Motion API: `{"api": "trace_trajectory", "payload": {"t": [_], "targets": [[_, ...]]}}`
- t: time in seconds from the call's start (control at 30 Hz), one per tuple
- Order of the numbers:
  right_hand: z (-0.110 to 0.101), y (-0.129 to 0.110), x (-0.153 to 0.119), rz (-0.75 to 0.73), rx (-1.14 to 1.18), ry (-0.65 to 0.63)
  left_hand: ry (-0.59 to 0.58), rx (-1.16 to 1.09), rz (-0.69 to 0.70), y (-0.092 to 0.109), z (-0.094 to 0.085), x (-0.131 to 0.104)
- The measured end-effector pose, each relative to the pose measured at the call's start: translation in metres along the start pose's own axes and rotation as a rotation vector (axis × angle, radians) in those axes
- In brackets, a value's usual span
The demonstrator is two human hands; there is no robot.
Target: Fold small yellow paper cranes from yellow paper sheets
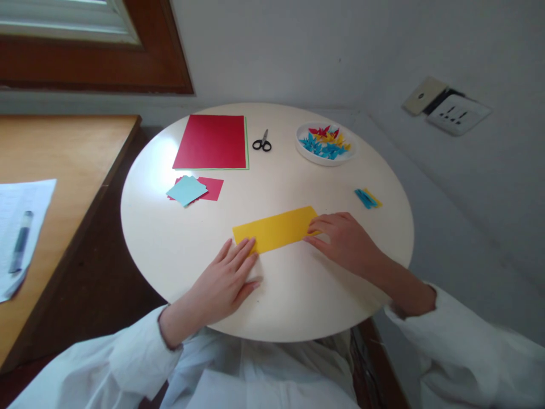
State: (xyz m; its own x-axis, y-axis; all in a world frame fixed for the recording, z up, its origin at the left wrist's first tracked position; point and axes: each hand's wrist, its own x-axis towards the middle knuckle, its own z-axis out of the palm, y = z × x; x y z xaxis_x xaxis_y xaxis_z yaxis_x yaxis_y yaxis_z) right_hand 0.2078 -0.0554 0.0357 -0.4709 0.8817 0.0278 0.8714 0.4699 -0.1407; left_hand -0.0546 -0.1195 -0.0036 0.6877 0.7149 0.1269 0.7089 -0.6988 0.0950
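Note:
A yellow strip of paper lies slightly slanted on the round white table, in front of me. Flat at its left end rests my left hand, fingers spread, fingertips on the lower left corner. My right hand pinches the strip's right end between thumb and fingers. Farther back lie black-handled scissors, with nothing touching them.
Red sheets with a green edge lie at the back left. Nearer are small light-blue paper and pink paper. A white dish holds folded colored paper pieces. Blue strips lie at right. A wooden desk stands left.

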Motion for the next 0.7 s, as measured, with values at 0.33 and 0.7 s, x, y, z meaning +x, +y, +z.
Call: {"api": "trace_trajectory", "payload": {"t": [0.33, 0.7], "targets": [[-0.01, -0.029, 0.081, 0.102, 0.348, -0.721, 0.016, -0.041, -0.031, 0.0, 0.003, -0.003], [-0.014, -0.039, 0.085, 0.134, 0.182, -0.763, 0.043, -0.046, -0.02, -0.001, 0.006, -0.003]]}}
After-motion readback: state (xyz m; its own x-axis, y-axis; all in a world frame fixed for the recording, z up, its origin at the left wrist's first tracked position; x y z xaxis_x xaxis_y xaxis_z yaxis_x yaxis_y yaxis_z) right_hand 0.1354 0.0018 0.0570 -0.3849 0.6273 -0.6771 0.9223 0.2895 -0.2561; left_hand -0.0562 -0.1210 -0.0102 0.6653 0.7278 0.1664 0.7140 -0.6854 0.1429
